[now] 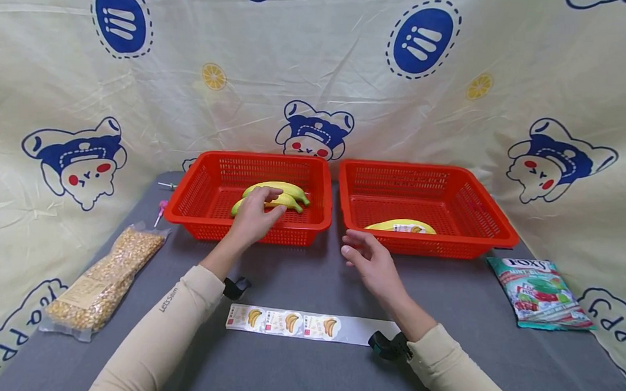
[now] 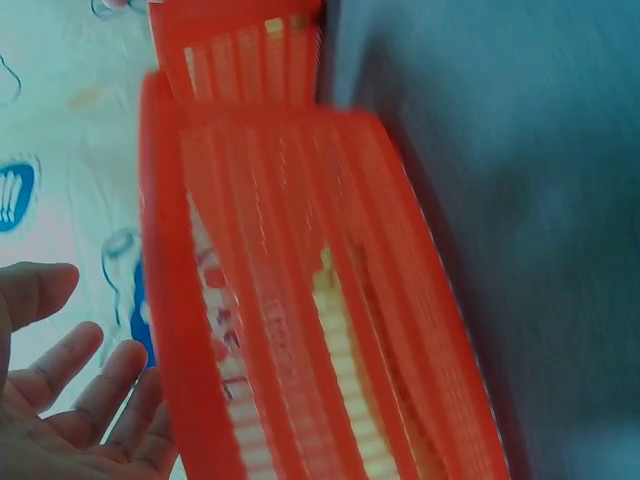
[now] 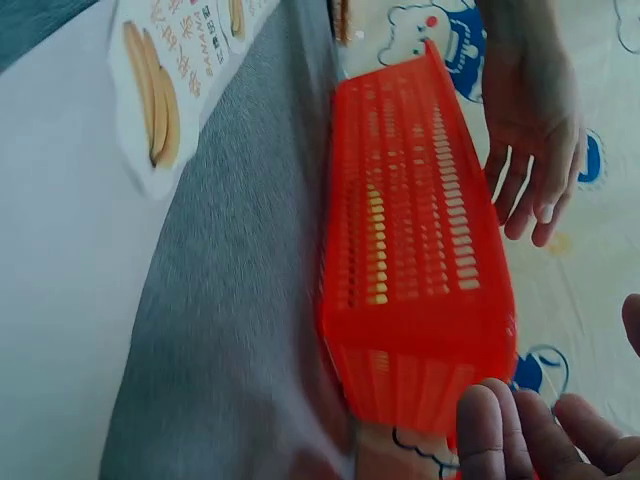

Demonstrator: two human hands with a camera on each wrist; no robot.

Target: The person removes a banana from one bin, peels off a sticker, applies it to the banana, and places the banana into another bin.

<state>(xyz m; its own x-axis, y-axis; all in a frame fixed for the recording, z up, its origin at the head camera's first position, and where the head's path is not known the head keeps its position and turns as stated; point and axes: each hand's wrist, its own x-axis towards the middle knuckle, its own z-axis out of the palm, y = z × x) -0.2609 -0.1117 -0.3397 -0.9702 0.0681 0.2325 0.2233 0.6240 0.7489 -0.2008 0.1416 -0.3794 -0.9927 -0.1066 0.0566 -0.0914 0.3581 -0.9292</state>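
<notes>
My left hand (image 1: 252, 220) hovers over the front of the left red basket (image 1: 302, 225), its fingers loosely spread with nothing between them. Beneath and beyond it, two yellow bananas with greenish ends lie in that basket, a rear banana (image 1: 292, 189) and a front banana (image 1: 288, 201). My right hand (image 1: 375, 266) is in front of the right red basket (image 1: 459, 241), near its front left corner, with relaxed fingers and an empty palm. Inside that basket a banana (image 1: 384, 226) bearing a white label lies along the front wall, partly hidden by the rim.
A strip of banana stickers (image 1: 285, 323) lies on the grey table (image 1: 293, 371) between my forearms. At the left are a bag of corn kernels (image 1: 109, 276) and a pink lollipop (image 1: 162, 206). A green Fox's candy bag (image 1: 541, 295) lies at the right.
</notes>
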